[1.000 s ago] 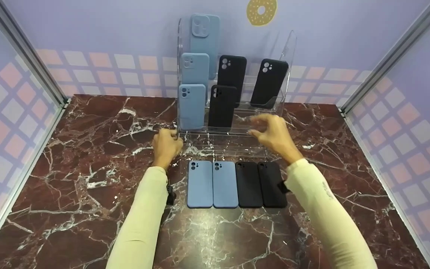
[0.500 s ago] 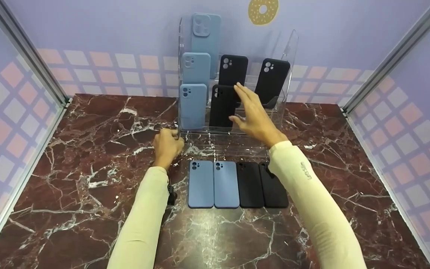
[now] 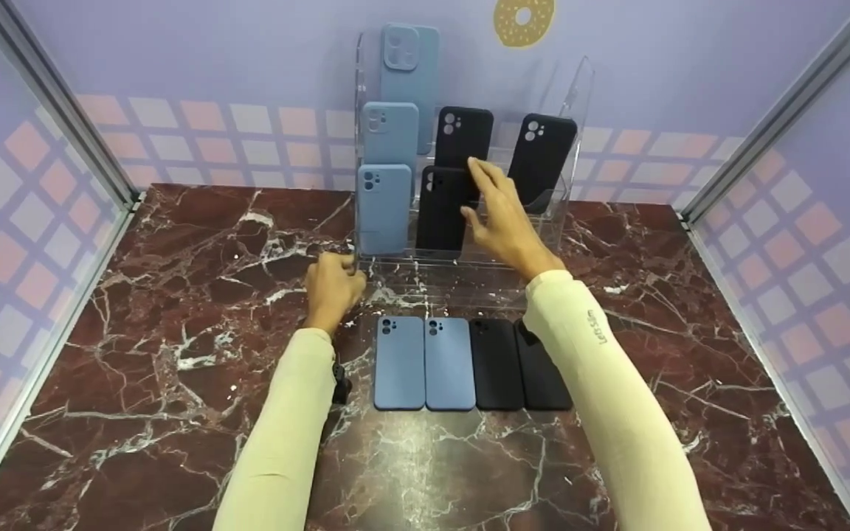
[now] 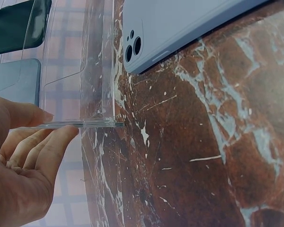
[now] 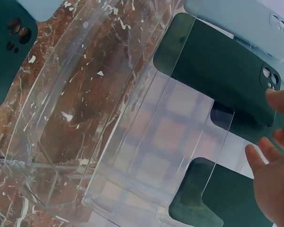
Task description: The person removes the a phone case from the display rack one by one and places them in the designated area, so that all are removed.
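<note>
My left hand [image 3: 333,287] pinches the lower left side panel of a clear stepped display stand [image 4: 97,124] between thumb and fingers. My right hand [image 3: 505,221] is at the right edge of the black phone case [image 3: 441,210] in the front tier, fingers fairly straight, thumb lower down. In the right wrist view the thumb [image 5: 280,100] overlaps that case's camera corner. Left of it stands a light blue phone case [image 3: 384,214]. Behind are another light blue case [image 3: 392,136], a black case [image 3: 463,136], and a black case [image 3: 543,158] leaning at the right.
At the stand's back left is a taller light blue case [image 3: 414,81]. In front of the stand, two blue cases [image 3: 401,365] and two black cases [image 3: 499,365] lie side by side on the marbled table [image 3: 174,413]. Purple patterned walls [image 3: 233,51] enclose the table.
My right hand has moved left and up from the stand's lower right to the front black case's right edge. My left hand has kept its grip on the stand's side.
</note>
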### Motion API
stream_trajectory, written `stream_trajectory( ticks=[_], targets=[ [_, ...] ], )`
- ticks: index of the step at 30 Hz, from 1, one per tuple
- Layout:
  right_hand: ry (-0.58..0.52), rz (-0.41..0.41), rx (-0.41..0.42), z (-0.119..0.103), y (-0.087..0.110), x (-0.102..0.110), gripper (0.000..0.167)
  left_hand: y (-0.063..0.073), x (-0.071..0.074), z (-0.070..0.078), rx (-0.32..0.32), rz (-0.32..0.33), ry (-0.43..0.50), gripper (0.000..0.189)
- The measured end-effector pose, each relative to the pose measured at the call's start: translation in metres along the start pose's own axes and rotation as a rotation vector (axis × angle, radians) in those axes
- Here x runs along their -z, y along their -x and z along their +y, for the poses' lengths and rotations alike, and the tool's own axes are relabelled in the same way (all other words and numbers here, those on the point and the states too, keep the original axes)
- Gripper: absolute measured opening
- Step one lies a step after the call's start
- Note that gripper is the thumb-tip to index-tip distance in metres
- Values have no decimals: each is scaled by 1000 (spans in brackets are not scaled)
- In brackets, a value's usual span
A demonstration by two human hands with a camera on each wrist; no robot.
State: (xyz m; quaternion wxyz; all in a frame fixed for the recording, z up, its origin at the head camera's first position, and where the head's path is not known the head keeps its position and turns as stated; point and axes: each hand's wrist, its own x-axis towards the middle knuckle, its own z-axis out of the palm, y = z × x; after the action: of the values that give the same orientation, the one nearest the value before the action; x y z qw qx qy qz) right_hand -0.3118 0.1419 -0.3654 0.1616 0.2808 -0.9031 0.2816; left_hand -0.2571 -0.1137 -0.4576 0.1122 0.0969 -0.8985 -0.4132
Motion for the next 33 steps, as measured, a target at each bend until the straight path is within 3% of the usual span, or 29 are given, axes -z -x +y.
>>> stream_trajectory(
  ticks=[6,13,19,26,33],
  targets=[
    [-34,29,13,0,-2,-2,57,0,0,1,10,-3,6,27],
    [-123,265,67,3,-1,-6,32,0,-1,3,4,-10,6,22],
    [-200,434,45,5,3,-12,22,0,-1,3,7,-11,12,24],
    [-219,515,70,1,4,-9,20,0,-2,0,5,-6,11,23],
    [-296,594,137,-11,7,10,19,0,-1,0,-3,5,10,26]
  ],
)
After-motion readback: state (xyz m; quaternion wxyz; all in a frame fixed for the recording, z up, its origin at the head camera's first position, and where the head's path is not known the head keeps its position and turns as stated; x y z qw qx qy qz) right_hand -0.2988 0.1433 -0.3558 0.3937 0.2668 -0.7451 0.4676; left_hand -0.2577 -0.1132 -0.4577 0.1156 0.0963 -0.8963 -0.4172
